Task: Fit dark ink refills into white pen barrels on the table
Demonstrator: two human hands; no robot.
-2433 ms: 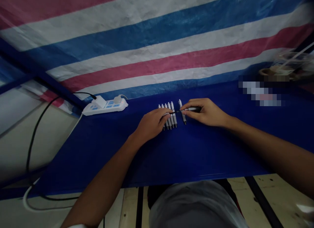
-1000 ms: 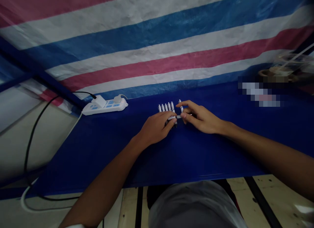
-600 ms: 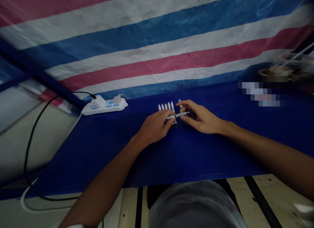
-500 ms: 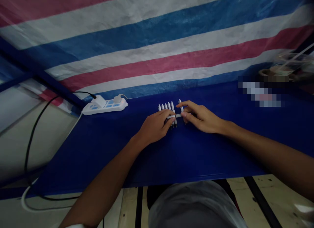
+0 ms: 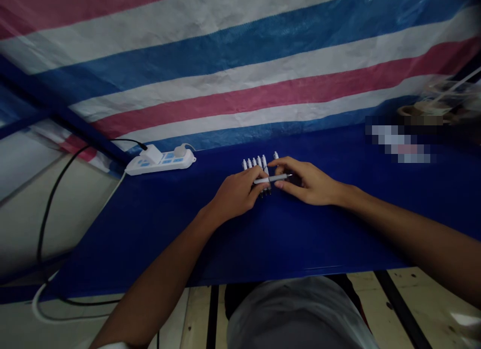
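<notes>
Pinched in my left hand (image 5: 240, 188) is a pen (image 5: 278, 178) with a white barrel and grey grip, its bare tip pointing right. It lies across a row of several white pens (image 5: 254, 162) side by side on the blue table, and my left hand hides part of that row. My right hand (image 5: 310, 181) is open, thumb and index finger spread on either side of the held pen's tip end. One more white pen (image 5: 276, 155) shows just behind my right fingers, mostly hidden by them.
A white power strip (image 5: 165, 162) with a plugged-in white adapter sits at the table's back left, a black cable running from it. Striped sheeting (image 5: 240, 98) hangs behind the blue table (image 5: 263, 243). A roll of tape (image 5: 409, 112) and a blurred-out item (image 5: 398, 144) are at right.
My right thumb and fingers have parted from the pen's end, so its grey grip and tip now show. My left hand keeps its hold in about the same place.
</notes>
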